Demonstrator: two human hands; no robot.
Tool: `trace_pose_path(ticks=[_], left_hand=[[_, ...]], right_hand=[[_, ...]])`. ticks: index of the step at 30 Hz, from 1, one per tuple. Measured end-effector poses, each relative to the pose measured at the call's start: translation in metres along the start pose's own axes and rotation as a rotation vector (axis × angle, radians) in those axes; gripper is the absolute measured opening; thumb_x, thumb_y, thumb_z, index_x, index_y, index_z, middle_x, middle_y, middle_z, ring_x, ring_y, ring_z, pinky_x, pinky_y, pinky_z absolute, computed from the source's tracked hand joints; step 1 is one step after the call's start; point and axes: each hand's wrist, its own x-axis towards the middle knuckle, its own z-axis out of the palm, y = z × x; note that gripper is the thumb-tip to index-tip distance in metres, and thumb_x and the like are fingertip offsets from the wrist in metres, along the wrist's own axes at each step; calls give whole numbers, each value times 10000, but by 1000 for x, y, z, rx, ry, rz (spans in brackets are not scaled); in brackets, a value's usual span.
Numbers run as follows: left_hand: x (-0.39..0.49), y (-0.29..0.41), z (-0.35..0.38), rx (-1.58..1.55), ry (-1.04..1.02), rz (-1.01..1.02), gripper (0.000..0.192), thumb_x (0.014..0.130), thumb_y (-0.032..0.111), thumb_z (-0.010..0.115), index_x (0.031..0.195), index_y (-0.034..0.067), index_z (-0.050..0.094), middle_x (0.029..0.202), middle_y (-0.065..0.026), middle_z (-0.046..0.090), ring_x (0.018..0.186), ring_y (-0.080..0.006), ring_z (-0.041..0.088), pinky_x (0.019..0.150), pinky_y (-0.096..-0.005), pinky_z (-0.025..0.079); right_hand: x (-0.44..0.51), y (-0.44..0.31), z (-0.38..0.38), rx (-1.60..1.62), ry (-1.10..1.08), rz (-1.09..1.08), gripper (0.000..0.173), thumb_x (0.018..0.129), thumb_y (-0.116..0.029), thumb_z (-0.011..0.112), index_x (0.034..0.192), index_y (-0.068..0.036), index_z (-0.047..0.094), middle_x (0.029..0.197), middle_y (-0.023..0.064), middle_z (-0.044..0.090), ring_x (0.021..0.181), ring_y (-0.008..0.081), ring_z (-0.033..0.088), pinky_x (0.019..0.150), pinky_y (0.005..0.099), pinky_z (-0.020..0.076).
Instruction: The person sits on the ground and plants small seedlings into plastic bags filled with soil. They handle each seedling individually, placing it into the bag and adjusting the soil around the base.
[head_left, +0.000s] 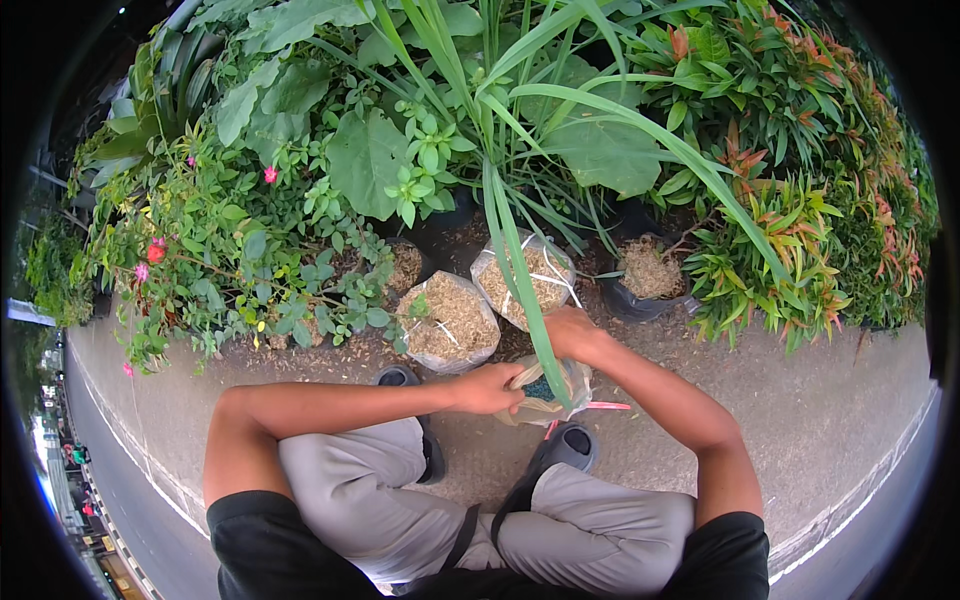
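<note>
An opened translucent plastic bag with dark blue-green granules inside stands between my feet and the plants. My left hand grips its rim at the left. My right hand is just beyond the bag, beside the front edge of a grow bag filled with husk-like material and crossed by white ties; its fingertips are partly hidden by a long leaf, so whether it holds anything is unclear. A second filled grow bag sits to the left. Pink-red string lies at the bag's right side.
Dense potted plants rise in front, with long grassy leaves hanging over the bags. A black planter bag stands right, beside red-tipped shrubs. Pink flowers grow at left. My dark clogs rest on pavement; a road lies behind.
</note>
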Motion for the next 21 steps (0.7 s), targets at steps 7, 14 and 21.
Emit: trace_pose_path(ticks=[7,14,21], left_hand=[[-3,2,-1,-20,3,18,225,843,175,545,1002,16,553,777,-63,669,698,-183,618,641,-340,480],[-6,5,-2,14,-8,0,240,846,169,539,1029,15,551,786,-62,667,704,-184,616,661,-341,481],[-3,5,-1,11,6,21,238,840,164,534,1027,17,555,782,-58,672,708,-184,618,664,-341,482]], right_hand=[[-6,-5,-8,32,2,-2,473,821,-81,486,1289,-10,486,927,224,676,895,375,663,779,483,506],[-2,-7,-7,-35,-25,7,456,814,-90,510,1260,6,495,898,223,679,872,374,667,759,481,509],[1,-1,3,14,64,-2,449,806,-75,519,1246,12,495,893,225,677,864,375,668,737,468,519]])
